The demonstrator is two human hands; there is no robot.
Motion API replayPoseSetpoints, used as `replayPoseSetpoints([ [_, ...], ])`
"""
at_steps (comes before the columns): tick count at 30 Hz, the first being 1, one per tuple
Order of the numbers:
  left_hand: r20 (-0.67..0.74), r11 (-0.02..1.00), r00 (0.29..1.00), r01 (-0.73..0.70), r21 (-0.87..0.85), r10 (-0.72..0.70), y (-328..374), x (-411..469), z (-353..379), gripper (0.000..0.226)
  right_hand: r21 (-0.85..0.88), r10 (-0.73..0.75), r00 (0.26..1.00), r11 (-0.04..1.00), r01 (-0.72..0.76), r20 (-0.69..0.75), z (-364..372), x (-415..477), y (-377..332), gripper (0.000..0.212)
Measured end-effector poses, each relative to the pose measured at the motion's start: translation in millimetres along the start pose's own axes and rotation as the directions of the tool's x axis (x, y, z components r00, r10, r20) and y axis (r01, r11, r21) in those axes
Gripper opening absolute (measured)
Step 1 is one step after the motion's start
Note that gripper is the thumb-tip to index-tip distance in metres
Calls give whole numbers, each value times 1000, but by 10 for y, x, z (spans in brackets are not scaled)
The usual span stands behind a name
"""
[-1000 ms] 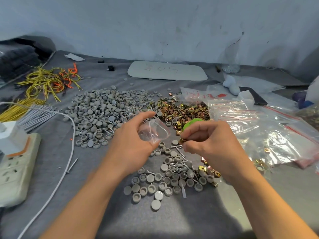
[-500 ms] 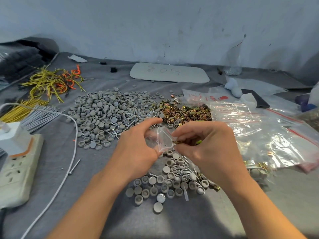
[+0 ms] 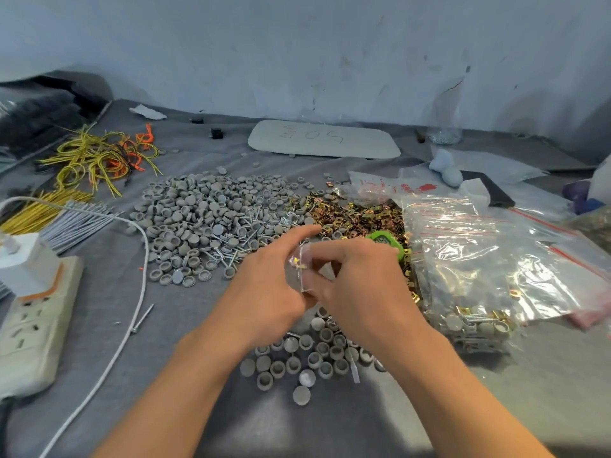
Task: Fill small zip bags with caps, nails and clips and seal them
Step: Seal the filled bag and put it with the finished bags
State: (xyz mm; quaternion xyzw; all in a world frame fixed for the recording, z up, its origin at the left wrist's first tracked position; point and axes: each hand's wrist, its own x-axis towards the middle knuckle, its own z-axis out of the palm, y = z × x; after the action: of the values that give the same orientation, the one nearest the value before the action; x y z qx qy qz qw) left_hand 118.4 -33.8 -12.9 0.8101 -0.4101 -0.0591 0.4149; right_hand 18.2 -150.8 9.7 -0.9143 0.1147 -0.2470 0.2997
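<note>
Pale blue-grey wall [image 3: 297, 44] across top of frame, scuffed, stained; thin crack [image 3: 454, 85] upper right. Grey cloth-covered work surface [image 3: 109, 325] fills middle and bottom, meets wall along upper third. Soft even light, faint shadows lower centre. Dark corner upper left.

I see a table covered in grey cloth [image 3: 99, 342], with a wide heap of round grey plastic caps [image 3: 198, 219] mid-table, silver nails [image 3: 238, 256] mixed into its near right edge, and a pile of brass-coloured metal clips [image 3: 357, 219] touching it on the right. Clear zip bags with red seal strips [image 3: 479, 246] lie far right, and a smaller cap scatter [image 3: 307, 358] is nearest me. On the left are a white power strip [image 3: 36, 325], a white cable [image 3: 132, 312] and yellow and orange wires [image 3: 99, 157]; a white rounded board [image 3: 324, 140] lies at the back.
</note>
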Motion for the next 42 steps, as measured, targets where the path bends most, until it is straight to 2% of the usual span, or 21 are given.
replayPoseSetpoints([
  [2, -20, 999, 1000, 0, -40, 0, -7, 3, 4, 91, 88, 45, 999, 995, -45, -4, -58, -3, 19, 13],
  [4, -43, 998, 999, 9, -68, -12, -5, 11, -10, 86, 186, 103, 992, 979, -88, -71, -166, -21, 75, 18],
  [7, -82, 986, 996, 24, -165, -38, -30, 27, -63, 76, 144, 174, 970, 978, -150, -171, -379, -52, 258, 24],
  [8, -95, 975, 994, 27, -222, -49, -43, 32, -77, 72, 96, 203, 969, 977, -191, -141, -448, -69, 325, 25],
  [10, -130, 948, 989, 32, -317, -76, -63, 40, -85, 67, -35, 268, 963, 963, -267, 11, -556, -117, 430, 27],
  [12, -171, 931, 981, 21, -364, -90, -72, 60, -72, 66, -167, 337, 925, 936, -309, 177, -605, -170, 482, 26],
  [14, -214, 928, 972, 7, -373, -93, -72, 76, -60, 66, -274, 375, 883, 913, -301, 283, -607, -208, 478, 21],
  [19, -228, 958, 971, 3, -287, -71, -25, 74, -17, 70, -417, 431, 833, 866, -275, 346, -570, -237, 462, 15],
  [22, -210, 971, 976, 8, -238, -59, 9, 78, 20, 70, -420, 437, 816, 867, -269, 379, -534, -233, 458, 15],
  [26, -193, 980, 979, 29, -196, -67, 34, 76, 9, 71, -403, 414, 830, 878, -257, 373, -484, -212, 471, 17],
  [28, -181, 984, 981, 42, -173, -74, 45, 68, 29, 71, -318, 391, 868, 902, -294, 306, -507, -221, 519, 19],
  [30, -166, 988, 983, 49, -146, -74, 59, 56, 71, 71, -77, 373, 910, 928, -365, 183, -531, -235, 548, 16],
  [32, -139, 993, 988, 49, -104, -63, 83, 45, 122, 73, 270, 415, 903, 862, -430, 112, -527, -249, 532, 18],
  [34, -112, 997, 992, 48, -65, -55, 108, 37, 161, 76, 484, 433, 896, 765, -425, 102, -491, -227, 490, 23],
  [36, -107, 998, 993, 43, -38, -47, 116, 38, 176, 76, 590, 412, 905, 708, -389, 102, -442, -188, 440, 27],
  [38, -106, 999, 994, 36, -17, -37, 125, 40, 184, 74, 653, 385, 916, 667, -358, 110, -426, -161, 397, 21],
  [42, -91, 1000, 996, 13, 11, -12, 134, 22, 207, 74, 724, 318, 937, 612, -320, 146, -424, -162, 371, 21],
])
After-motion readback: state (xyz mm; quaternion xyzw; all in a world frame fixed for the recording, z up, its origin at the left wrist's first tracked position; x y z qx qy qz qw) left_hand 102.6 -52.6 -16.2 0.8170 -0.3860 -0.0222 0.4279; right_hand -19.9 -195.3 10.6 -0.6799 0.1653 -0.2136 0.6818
